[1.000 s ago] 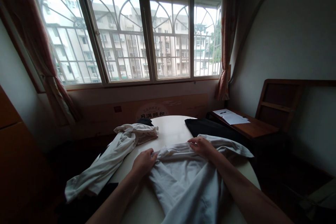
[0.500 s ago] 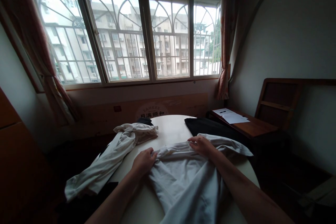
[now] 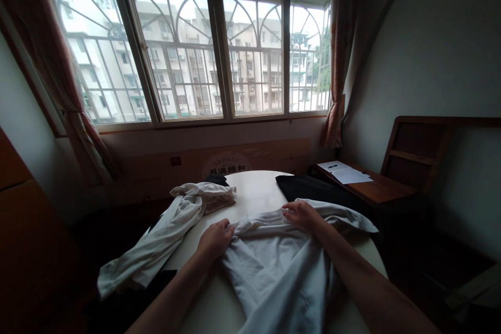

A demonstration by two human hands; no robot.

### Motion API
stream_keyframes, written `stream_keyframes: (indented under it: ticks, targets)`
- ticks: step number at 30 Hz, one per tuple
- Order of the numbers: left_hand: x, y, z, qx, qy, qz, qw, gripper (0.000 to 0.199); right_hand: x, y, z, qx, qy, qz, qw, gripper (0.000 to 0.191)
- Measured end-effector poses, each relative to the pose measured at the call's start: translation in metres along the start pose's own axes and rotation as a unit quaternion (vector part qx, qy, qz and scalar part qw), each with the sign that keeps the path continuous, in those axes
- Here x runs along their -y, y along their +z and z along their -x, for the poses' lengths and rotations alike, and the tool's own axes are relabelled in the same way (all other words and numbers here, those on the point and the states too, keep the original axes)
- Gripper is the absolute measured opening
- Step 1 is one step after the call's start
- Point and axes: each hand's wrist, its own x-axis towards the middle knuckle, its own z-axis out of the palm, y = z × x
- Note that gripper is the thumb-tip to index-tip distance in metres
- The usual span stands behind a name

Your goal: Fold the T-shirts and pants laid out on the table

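A light grey garment [image 3: 274, 261] lies spread and wrinkled on the round white table [image 3: 258, 188], its near end hanging toward me. My left hand [image 3: 214, 239] is closed on the garment's left far corner, thumb and fingers pinching the cloth. Farther right, my right hand [image 3: 300, 215] grips the same garment along its far edge, the fingers curled over the fabric. One part of the cloth reaches out to the right beyond my right wrist. Its exact kind is hard to make out.
Left on the table lies a crumpled off-white garment [image 3: 156, 248], with dark cloth [image 3: 133, 297] under it. A folded black cloth [image 3: 313, 189] rests at the right. Beyond stands a wooden side table [image 3: 385, 190] with papers [image 3: 346, 173] and a pen. Windows line the far wall.
Almost nothing differs. Both hands keep hold of the light grey garment, and my right hand has shifted very slightly to the right.
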Motion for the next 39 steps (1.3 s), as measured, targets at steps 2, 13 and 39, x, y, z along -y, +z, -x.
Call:
stream_keyframes:
  ticks: [2, 13, 39]
  targets:
    - [0.0005, 0.0000, 0.0003, -0.001, 0.000, 0.001, 1.000, 0.023, -0.0001, 0.0007, -0.0001, -0.001, -0.002, 0.002, 1.000, 0.036]
    - [-0.0025, -0.0038, 0.0016, 0.003, -0.003, 0.002, 1.000, 0.023, -0.0001, 0.0026, -0.0010, 0.002, -0.001, 0.000, 1.000, 0.035]
    - [0.0029, 0.0015, -0.0018, -0.001, 0.006, 0.011, 1.000, 0.022, -0.0034, 0.0054, -0.0012, -0.002, 0.002, -0.002, 1.000, 0.035]
